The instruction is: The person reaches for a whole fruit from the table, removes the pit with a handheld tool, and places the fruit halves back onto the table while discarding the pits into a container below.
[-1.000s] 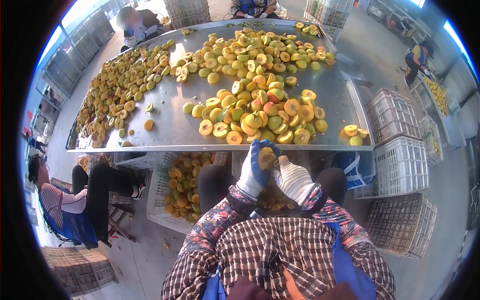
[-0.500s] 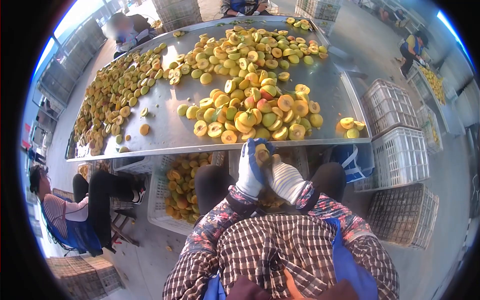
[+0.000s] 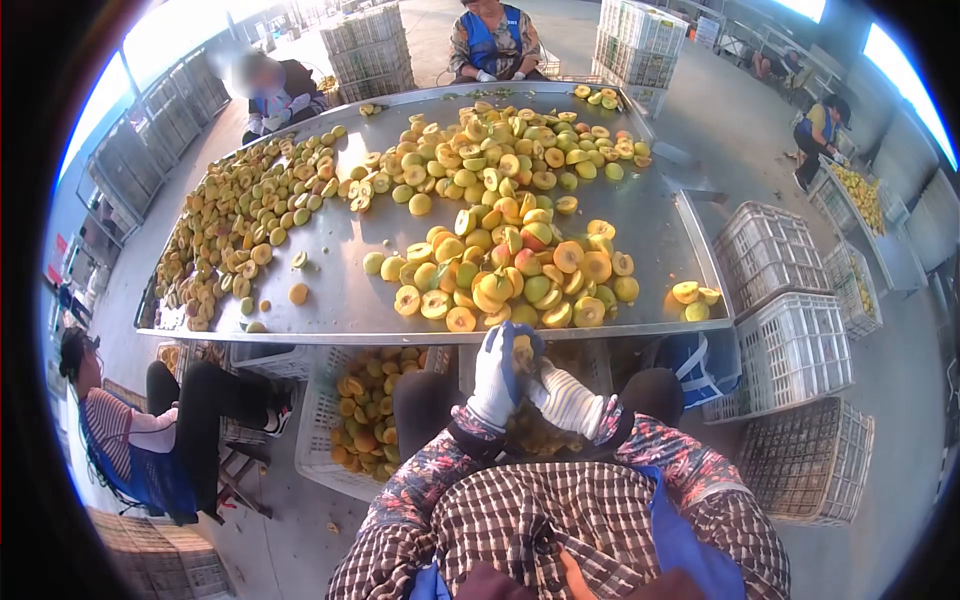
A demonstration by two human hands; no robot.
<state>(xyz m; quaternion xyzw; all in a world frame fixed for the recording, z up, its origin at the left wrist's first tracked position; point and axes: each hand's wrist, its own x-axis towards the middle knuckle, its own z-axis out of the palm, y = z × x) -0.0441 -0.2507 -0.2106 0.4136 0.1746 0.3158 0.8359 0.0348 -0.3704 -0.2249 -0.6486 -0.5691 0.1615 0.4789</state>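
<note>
My left hand, in a white glove with a blue palm, is closed around a yellow peach half just below the near edge of the metal table. Against it presses my right hand, in a striped white glove with the fingers curled in. Whatever those right fingers grip is hidden. Close beyond both hands lies a heap of halved peaches, several showing their cut faces. Beneath the hands, between my knees, is a partly hidden crate of fruit.
A white crate of peach halves stands left of my knees. Stacked crates and a blue bag are at the right. More halves cover the table's left. One person sits across; another sits at left.
The view has tilted up, so the table and my hands appear lower and more of the person opposite shows. Both hands stay together at the peach half.
</note>
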